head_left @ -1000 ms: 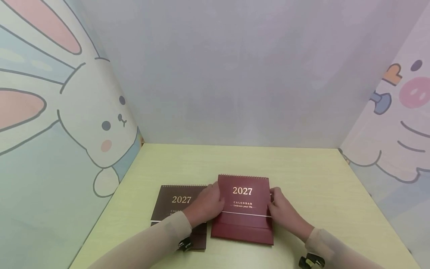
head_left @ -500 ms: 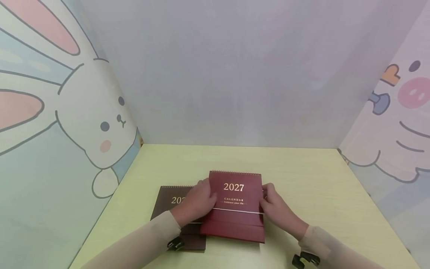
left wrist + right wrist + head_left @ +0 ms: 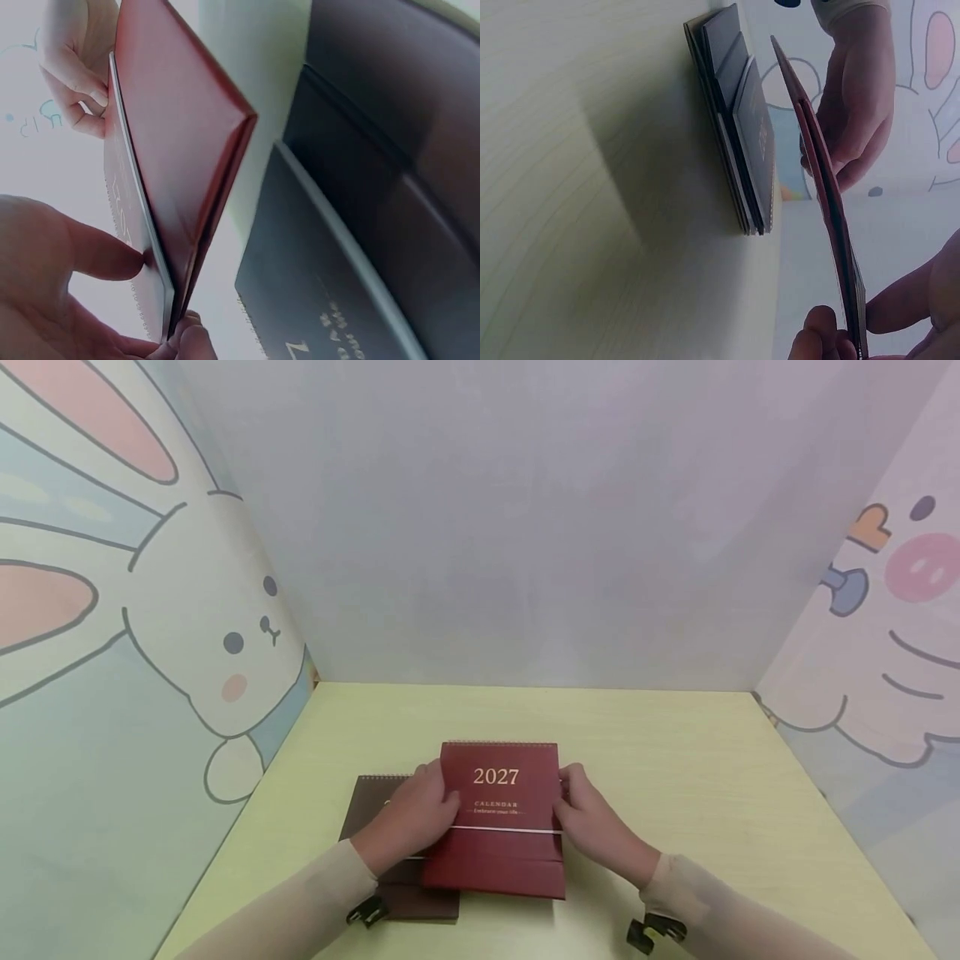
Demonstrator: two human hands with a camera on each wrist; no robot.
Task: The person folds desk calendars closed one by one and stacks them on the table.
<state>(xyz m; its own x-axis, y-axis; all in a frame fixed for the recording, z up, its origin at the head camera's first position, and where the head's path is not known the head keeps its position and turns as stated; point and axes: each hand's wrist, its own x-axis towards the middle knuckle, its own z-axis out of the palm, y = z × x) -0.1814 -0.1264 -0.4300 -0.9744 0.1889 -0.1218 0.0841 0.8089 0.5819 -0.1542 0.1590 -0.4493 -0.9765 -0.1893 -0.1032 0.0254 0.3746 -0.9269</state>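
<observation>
A red 2027 desk calendar (image 3: 495, 860) with a spiral-bound top is held off the table between both hands. My left hand (image 3: 412, 810) pinches its left edge, thumb on the front cover and fingers behind, as the left wrist view shows. On the opposite edge, my right hand (image 3: 600, 822) pinches it the same way. Beneath and to the left lies a dark brown calendar (image 3: 420, 902), flat on the table and partly covered by the red one and my left arm. In the right wrist view a gap separates the red calendar (image 3: 825, 165) from the brown calendar (image 3: 754, 135).
The pale yellow wooden table (image 3: 675, 760) runs back to a plain greyish wall (image 3: 525, 527). A rabbit is drawn on the left wall panel (image 3: 75, 793), and a pink-nosed animal on the right panel (image 3: 900, 652). Black straps sit around both wrists.
Both hands have carried the red calendar to the left and slightly up, so it now overlaps more of the brown calendar. The brown calendar stays in place.
</observation>
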